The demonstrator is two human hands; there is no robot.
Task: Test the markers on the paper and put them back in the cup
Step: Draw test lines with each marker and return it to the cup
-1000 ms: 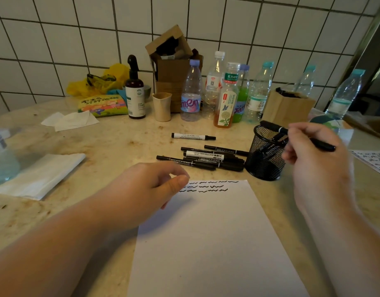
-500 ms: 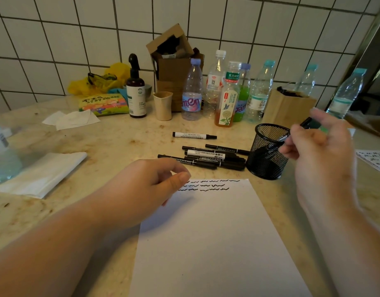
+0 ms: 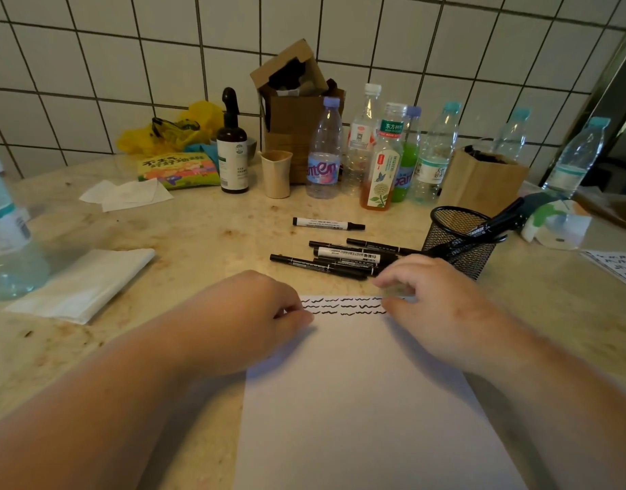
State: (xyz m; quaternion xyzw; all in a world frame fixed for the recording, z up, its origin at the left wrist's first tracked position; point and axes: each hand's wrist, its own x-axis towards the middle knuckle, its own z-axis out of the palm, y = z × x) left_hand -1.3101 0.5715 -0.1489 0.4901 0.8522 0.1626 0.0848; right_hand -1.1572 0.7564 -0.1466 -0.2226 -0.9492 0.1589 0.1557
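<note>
Your hands are both low over the top edge of the paper (image 3: 357, 401), and neither holds anything.

Behind the loose markers (image 3: 334, 259) stands a row of plastic bottles (image 3: 324, 150), a small beige cup (image 3: 276, 174), a brown spray bottle (image 3: 232, 150) and an open cardboard box (image 3: 294, 100); none of them is between your hands and the markers. Your left hand (image 3: 248, 313) rests on the paper's corner with the fingers curled loosely. Your right hand (image 3: 435, 298) has come down from the mesh cup (image 3: 458, 238) and its loosely bent fingers are near the marker pile; the marker it held a second ago now leans inside the cup (image 3: 488, 224). Black wavy lines (image 3: 343, 305) lie on the paper between your hands. The counter (image 3: 198, 235) is beige stone with stains, and the wall (image 3: 127, 65) has white tiles.
</note>
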